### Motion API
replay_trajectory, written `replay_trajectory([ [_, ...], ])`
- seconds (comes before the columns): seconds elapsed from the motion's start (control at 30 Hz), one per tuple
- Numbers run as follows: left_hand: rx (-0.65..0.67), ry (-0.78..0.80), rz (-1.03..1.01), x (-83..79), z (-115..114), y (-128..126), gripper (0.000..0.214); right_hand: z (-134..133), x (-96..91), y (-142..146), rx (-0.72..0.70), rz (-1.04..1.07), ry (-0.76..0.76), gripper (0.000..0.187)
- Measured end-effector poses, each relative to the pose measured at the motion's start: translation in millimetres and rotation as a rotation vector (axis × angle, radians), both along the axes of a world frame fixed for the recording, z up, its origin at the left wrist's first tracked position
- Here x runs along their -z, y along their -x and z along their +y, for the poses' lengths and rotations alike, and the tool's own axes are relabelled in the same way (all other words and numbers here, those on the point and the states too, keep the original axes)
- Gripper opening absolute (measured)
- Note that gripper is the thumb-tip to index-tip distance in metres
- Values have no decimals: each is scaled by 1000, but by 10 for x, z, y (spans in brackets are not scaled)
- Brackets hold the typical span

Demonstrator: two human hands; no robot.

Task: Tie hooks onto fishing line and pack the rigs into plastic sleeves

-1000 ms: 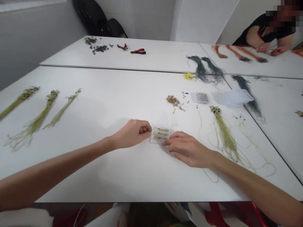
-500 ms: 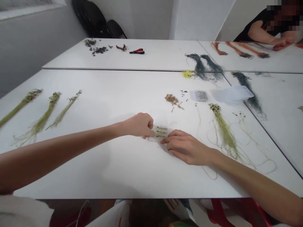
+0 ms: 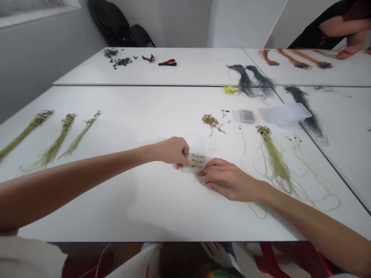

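Note:
Near the middle of the white table (image 3: 156, 197), my left hand (image 3: 175, 150) is closed on the edge of a small clear holder (image 3: 196, 160) that carries several short yellow-green strands with dark spots. Just right of it, my right hand (image 3: 228, 178) has its fingers bent and pressed together. A thin line (image 3: 203, 183) curls out from under its fingertips, and a pale line trails below the wrist. Beyond the hands lie a pile of small brass-coloured metal pieces (image 3: 210, 120) and a few tiny black pieces (image 3: 225, 112).
Yellow-green line bundles lie at the left (image 3: 66, 127) and right (image 3: 274, 158). Farther back are a clear box (image 3: 244, 116), a plastic bag (image 3: 286, 114), dark bundles (image 3: 245, 81), red-handled pliers (image 3: 168, 62) and black bits (image 3: 121, 61). Another person's arm (image 3: 344, 29) rests near orange bundles (image 3: 292, 58).
My hands keep almost the same pose, the left a touch farther right. At the far right, the other person has shifted, with the arms now folded differently.

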State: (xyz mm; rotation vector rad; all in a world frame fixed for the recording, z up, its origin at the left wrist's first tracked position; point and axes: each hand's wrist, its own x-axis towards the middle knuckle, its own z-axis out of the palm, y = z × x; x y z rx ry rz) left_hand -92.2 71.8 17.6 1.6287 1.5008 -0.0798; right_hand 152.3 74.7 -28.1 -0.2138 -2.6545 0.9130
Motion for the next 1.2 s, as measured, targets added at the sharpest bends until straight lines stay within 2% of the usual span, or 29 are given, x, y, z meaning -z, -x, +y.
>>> replay_trajectory([
  [0.27,-5,5,-25,46,13,20,8,5,6,9,7,8,19,11],
  [0.87,-41,8,-48,79,-1,31,10,14,24,10,2,28,16,11],
  [1.2,-15,-6,-20,-40,-88,79,9,22,35,-8,36,112,73,11],
])
